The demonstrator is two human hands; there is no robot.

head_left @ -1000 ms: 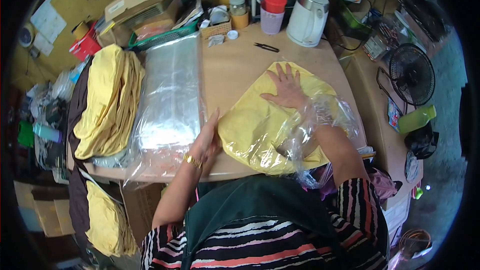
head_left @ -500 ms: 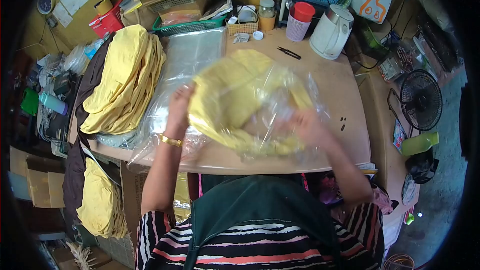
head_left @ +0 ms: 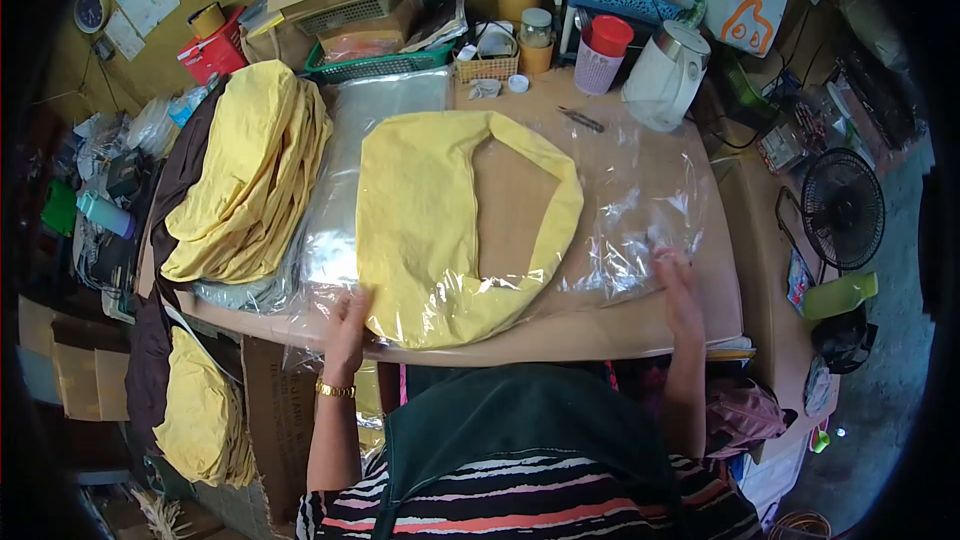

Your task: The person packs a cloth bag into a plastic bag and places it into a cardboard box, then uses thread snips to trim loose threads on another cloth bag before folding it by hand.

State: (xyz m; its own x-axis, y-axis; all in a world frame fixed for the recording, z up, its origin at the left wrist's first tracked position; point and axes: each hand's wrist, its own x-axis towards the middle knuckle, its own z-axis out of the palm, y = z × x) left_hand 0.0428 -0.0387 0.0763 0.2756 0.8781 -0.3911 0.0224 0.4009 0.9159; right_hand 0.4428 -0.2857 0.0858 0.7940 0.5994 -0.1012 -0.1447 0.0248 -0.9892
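Observation:
A yellow cloth bag (head_left: pixel 415 225) with a looped strap lies flat on the table inside a clear plastic bag (head_left: pixel 625 240). My left hand (head_left: pixel 347 328) pinches the near-left corner of the plastic, beside the cloth's lower edge. At the right, my right hand (head_left: pixel 677 285) has its fingers closed on the other end of the plastic. The strap forms an open loop toward the right. Left of it lies a stack of clear plastic bags (head_left: pixel 390 95), partly covered by the yellow bag.
A pile of yellow cloth bags (head_left: pixel 250 175) lies on the table's left side. Small black snips (head_left: pixel 581 119), a white kettle (head_left: pixel 665 75), a red cup (head_left: pixel 609 37) and a green basket (head_left: pixel 380 66) stand or lie toward the back. A black fan (head_left: pixel 843 208) is at right.
The yellow bag has gone from blurred and bunched to flat, with the plastic stretched out to the right. My left hand has come down toward the table edge; my right hand has moved right.

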